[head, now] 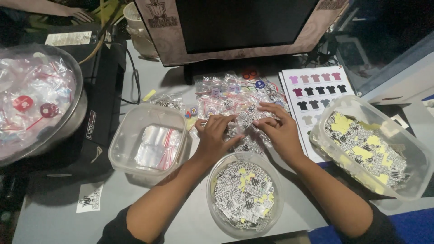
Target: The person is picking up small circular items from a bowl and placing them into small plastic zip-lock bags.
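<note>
Left hand: left hand [213, 136] lies palm down over a small clear packet [246, 121] at the middle of the grey desk [58, 217], its fingertips pinching the packet's left edge.
Right hand: right hand [278, 127] meets it from the right, fingers curled down and gripping the same packet, so both hands grasp it together.
Packet: small clear bag with black-and-white stickers inside, held just above the near edge of the packet pile; how firmly it is closed I cannot tell.
Packet pile: heap of filled clear bags [226, 96] spread on the desk just beyond the hands, some with red strips and small coloured pieces.
Round tub: clear round tub [275, 212] just near of the hands, between the forearms, full of black, white and yellow stickers.
Right tub: clear rectangular tub [418, 153] to the right, holding more of the same stickers.
Left tub: clear square tub [124, 135] to the left, holding empty clear bags with red strips.
Chart: white sheet [289, 90] printed with rows of shirt shapes in pink, black and grey, lying between the packet pile and the right tub.
Far left: big metal bowl [80, 101] heaped with clear bags.
Far side: dark monitor [239, 22] standing behind the packet pile.
Near left: loose sticker [90, 198] flat on the desk.
</note>
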